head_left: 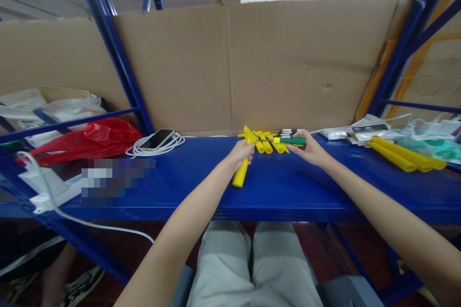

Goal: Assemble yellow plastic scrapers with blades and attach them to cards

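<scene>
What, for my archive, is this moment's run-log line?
left hand: grips yellow tubular handle | right hand: holds green-handled screwdriver, pointed leftward | blue shelf: yellow tubes at right

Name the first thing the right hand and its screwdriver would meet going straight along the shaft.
Likely the yellow piece in the left hand; the green-handled screwdriver appears to reach it, though depth leaves contact unclear.
</scene>
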The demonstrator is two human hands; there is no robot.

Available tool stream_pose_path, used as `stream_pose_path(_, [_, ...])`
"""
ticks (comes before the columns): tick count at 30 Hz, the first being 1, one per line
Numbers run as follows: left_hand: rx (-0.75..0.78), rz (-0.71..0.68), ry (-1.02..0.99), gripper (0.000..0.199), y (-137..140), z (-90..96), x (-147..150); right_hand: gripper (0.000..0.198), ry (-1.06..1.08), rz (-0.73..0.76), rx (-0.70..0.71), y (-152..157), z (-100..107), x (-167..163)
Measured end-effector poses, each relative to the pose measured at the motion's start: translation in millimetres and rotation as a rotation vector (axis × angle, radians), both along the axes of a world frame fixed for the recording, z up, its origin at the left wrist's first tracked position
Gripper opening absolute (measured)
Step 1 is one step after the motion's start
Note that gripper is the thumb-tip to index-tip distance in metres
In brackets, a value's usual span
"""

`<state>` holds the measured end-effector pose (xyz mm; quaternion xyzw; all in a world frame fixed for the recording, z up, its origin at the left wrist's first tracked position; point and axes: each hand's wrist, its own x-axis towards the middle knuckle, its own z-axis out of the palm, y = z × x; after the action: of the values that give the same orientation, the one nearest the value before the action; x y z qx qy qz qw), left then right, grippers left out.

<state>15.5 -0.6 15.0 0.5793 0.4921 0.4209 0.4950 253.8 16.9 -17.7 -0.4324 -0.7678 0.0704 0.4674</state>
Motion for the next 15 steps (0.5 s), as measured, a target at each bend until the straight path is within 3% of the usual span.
stream_pose_path(4, [0.005,0.002,0.003,0.016,0,-0.1,0,0.043,-0.068,-0.112,0.039,-2,2,-1])
stream_pose_path(8, [-0.006,0.005,0.01,0.015,-2,1.2,0,0.043,-0.159,-0.185,-0.009,-9,6,0])
stream_pose_path(15, [-0.002,-0.025,0.036,0.016,-2,0.7,-1,0.036,-0.11,-0.079,0.054,-7,7,1])
